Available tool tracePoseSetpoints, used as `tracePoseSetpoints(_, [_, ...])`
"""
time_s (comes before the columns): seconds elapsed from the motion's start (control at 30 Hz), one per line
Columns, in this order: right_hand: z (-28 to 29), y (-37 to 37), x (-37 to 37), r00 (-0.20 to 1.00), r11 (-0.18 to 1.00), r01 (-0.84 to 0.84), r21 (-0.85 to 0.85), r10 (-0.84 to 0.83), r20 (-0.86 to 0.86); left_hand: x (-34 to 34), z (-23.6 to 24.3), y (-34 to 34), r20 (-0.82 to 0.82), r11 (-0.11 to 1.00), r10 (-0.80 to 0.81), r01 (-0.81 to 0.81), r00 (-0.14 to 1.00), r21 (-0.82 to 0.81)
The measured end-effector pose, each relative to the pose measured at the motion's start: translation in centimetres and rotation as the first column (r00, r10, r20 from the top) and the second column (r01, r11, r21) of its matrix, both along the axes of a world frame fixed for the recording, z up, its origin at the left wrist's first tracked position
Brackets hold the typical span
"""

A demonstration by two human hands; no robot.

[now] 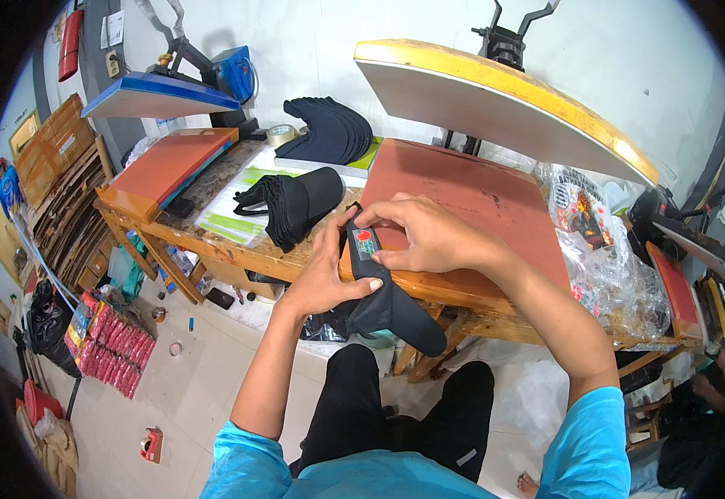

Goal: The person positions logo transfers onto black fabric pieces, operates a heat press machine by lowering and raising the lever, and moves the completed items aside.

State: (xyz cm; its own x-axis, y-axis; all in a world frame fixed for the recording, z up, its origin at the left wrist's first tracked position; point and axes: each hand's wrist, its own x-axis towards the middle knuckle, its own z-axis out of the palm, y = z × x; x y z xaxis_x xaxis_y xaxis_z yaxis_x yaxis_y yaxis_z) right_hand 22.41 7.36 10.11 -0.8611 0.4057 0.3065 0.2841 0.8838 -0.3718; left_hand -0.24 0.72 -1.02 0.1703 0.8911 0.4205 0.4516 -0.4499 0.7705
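My left hand (325, 279) grips the left side of a black fabric cap piece (404, 320), thumb across it and fingers at its upper end. My right hand (425, 233) holds the same piece from the right, index finger and thumb pressed on it around a small dark patch with a red motif (365, 245). The piece rests on the front left corner of a red press pad (471, 200), its lower part hanging over the bench edge. Left of my hands lies a bunch of black caps (300, 208); behind them sits a stack of black cap pieces (325, 133).
A yellow-edged press plate (495, 91) is raised above the pad; a blue press (150, 91) stands left. Crumpled plastic (612, 283) lies right. Cardboard (67, 170), red packets (117, 349) and a tape dispenser (150, 445) are left. Another person's arm (712, 387) shows far right.
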Motion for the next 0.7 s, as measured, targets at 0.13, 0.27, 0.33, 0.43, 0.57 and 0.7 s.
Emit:
tracePoseSetpoints(0.13, [0.0,-0.1,0.1,1.000,0.999,0.003,-0.038,-0.004,-0.013,0.0,0.0,0.1,-0.007,1.000,0.000,0.000,1.000,-0.001])
tracePoseSetpoints(0.27, [0.1,-0.3,0.2,1.000,0.999,-0.002,-0.046,0.001,-0.024,0.0,0.0,0.1,0.008,1.000,-0.004,0.004,1.000,-0.005])
tracePoseSetpoints(0.33, [0.1,-0.5,0.4,1.000,0.999,0.017,-0.028,-0.017,-0.023,0.0,0.0,0.1,0.003,1.000,0.006,-0.006,1.000,-0.012])
tracePoseSetpoints(0.43, [0.8,-1.8,1.4,0.993,0.996,0.077,0.036,-0.073,-0.091,0.1,0.2,0.1,0.016,1.000,0.001,0.000,1.000,-0.017])
tracePoseSetpoints(0.57, [2.5,-6.3,3.8,0.971,0.954,0.130,0.270,-0.067,-0.229,0.3,0.2,0.2,0.021,1.000,-0.017,0.017,1.000,0.016])
tracePoseSetpoints(0.7, [8.9,-11.4,6.2,0.942,0.792,0.205,0.575,0.000,-0.336,0.0,0.4,-0.6,0.004,0.999,0.031,-0.031,1.000,-0.023])
